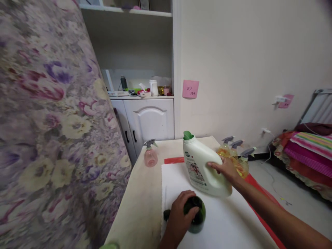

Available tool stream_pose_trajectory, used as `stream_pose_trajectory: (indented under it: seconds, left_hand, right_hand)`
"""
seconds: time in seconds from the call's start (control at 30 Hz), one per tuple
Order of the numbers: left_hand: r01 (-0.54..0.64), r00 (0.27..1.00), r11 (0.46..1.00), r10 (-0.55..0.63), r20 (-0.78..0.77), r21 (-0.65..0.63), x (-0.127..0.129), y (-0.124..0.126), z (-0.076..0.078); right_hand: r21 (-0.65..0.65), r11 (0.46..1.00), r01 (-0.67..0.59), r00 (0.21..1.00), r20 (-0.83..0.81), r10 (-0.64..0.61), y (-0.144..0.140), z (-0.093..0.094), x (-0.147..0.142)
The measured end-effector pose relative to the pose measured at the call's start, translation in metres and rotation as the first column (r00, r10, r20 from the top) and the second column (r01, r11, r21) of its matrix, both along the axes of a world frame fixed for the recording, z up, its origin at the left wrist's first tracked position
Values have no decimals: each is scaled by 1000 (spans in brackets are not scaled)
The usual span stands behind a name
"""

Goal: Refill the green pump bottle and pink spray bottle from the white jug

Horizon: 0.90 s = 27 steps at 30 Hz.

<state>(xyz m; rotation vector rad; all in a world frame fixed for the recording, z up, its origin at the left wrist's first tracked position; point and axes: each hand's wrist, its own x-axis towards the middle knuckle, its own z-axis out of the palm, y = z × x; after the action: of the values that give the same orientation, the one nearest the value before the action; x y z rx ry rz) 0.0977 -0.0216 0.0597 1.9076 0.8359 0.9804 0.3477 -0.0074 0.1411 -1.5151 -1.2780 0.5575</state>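
Observation:
My right hand point(225, 169) is wrapped round the handle of a large white detergent jug point(198, 169). The jug is tilted to the left above the white sheet, and its open neck shows a green spout. In front of it, my left hand point(180, 214) is closed over the top of a dark green round container point(199, 223). Its fingers and thumb cover part of the opening, so the contents cannot be made out. A small dark piece point(166, 215) shows left of my left hand; whether it belongs to the container is unclear.
On the table point(140, 193) stand a pink spray bottle point(150, 157) at the back left and several yellow spray bottles point(242, 167) at the right. A white sheet point(220, 224) lies over red material point(261, 197). A floral curtain point(52, 138) hangs left; a bed point(306, 152) is right.

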Motion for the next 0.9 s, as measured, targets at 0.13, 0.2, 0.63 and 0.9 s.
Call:
stream_pose_trajectory:
  seconds: [0.13, 0.2, 0.63, 0.9]
  left_hand:
    - [5, 1000, 1000, -6, 16, 14, 1, 0, 1]
    - [0, 1000, 1000, 0, 23, 16, 1, 0, 0]
    - [-90, 990, 996, 89, 106, 4, 4, -6, -2]
    - [-90, 988, 995, 95, 123, -43, 6, -7, 4]
  right_hand:
    - [-30, 999, -31, 999, 41, 32, -28, 29, 16]
    - [-63, 996, -59, 993, 97, 65, -43, 43, 24]
    - [-169, 970, -172, 813, 531, 237, -123, 72, 67]
    - [-270, 941, -206, 754, 569, 328, -132, 83, 55]
